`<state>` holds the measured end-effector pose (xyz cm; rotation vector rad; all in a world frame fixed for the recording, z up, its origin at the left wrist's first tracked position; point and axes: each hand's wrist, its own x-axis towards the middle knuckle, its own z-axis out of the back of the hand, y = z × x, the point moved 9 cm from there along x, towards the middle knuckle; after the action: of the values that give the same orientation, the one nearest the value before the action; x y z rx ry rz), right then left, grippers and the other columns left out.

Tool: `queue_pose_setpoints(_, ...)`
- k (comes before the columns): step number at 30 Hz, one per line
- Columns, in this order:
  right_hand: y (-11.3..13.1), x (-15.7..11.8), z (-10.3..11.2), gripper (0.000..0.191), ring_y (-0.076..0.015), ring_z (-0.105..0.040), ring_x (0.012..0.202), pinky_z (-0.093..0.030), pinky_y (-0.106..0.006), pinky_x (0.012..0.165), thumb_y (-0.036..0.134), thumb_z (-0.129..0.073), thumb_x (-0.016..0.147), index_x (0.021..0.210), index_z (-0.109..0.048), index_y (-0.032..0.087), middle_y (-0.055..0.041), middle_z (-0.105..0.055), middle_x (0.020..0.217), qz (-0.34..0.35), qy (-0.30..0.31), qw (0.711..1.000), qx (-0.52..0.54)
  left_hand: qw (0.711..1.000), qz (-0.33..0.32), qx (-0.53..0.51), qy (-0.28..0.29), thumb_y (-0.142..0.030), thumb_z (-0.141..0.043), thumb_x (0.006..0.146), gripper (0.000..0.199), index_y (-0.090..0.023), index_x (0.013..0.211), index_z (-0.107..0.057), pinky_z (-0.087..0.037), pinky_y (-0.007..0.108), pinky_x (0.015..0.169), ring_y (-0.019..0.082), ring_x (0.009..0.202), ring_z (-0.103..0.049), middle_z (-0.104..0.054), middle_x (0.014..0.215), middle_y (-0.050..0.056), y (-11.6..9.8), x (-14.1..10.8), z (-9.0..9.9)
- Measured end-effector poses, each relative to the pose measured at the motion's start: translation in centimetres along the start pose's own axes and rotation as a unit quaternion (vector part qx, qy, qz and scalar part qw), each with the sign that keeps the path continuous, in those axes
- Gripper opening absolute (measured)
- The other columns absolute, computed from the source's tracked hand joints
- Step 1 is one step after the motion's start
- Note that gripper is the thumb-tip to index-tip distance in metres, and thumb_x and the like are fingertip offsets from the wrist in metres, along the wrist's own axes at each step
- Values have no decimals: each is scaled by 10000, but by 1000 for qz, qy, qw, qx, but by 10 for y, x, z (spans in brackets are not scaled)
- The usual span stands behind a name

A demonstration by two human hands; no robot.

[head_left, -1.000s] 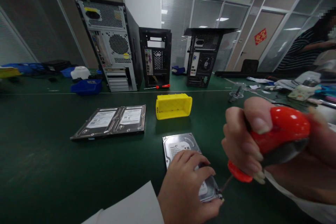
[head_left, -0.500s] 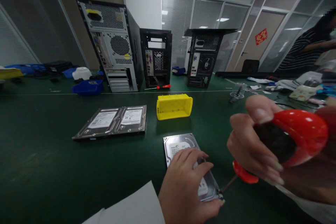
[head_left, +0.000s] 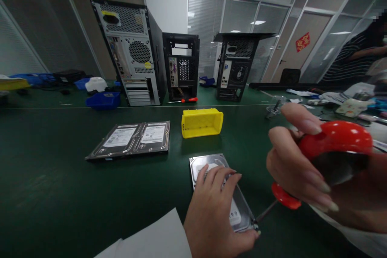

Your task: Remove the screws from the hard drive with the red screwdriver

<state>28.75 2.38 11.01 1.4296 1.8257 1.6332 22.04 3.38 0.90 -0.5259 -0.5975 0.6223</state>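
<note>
A silver hard drive with a white label lies on the green table, turned at a slant. My left hand grips it from above, fingers over the far part and thumb at its near right corner. In my right hand is a screwdriver with a red and black handle, held at a slant. Its thin metal shaft reaches down left to the drive's near right corner, close to my left thumb. Whether a screw sits under the tip is too small to tell.
Two more hard drives lie side by side at left. Beyond the drive is a yellow bin. Computer cases stand at the back, with a red screwdriver before them. A blue bin is at left; a person is far right.
The screwdriver handle has turned in my right hand, the red part now facing up more. My left hand and the hard drive stay in place on the table.
</note>
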Motion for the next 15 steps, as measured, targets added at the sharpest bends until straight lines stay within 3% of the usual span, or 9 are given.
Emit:
queue_pose_setpoints(3, 0, 2, -4, 396, -84, -287, 342, -283, -250, 331, 638, -518, 796, 1010, -533, 305, 39, -504, 638, 4, 20, 1000, 6, 1000, -2, -3, -3, -399, -810, 547, 759, -179, 1220, -539, -200, 563, 1101, 322, 1169, -462, -552, 1253, 97, 1, 0, -1)
queue_pose_setpoints(7, 7, 6, -7, 471, -107, -371, 388, -337, -271, 370, 618, -317, 888, 963, -621, 266, 10, -472, 640, 16, 5, 998, -55, 1000, 0, -3, -3, -405, -803, 557, 747, -175, 1219, -542, -195, 544, 1108, 308, 1171, -462, -551, 1253, 88, 2, 1, -1)
queue_pose_setpoints(11, 5, 7, -4, 328, -125, -527, 524, -446, -257, 448, 572, -579, 788, 858, -592, 252, -2, -532, 758, 4, -25, 999, -40, 1000, -6, 0, -7, -408, -795, 572, 711, -185, 1204, -556, -192, 526, 1111, 296, 1180, -456, -547, 1256, 83, 2, -1, -1)
queue_pose_setpoints(15, 0, 7, 0, 324, -84, -414, 389, -381, -219, 364, 505, -679, 741, 912, -509, 288, 30, -552, 694, 8, -27, 1000, 9, 1000, -15, 6, -5, -442, -778, 592, 633, -195, 1149, -604, -194, 532, 1102, 305, 1201, -442, -529, 1281, 90, 2, -3, -3)
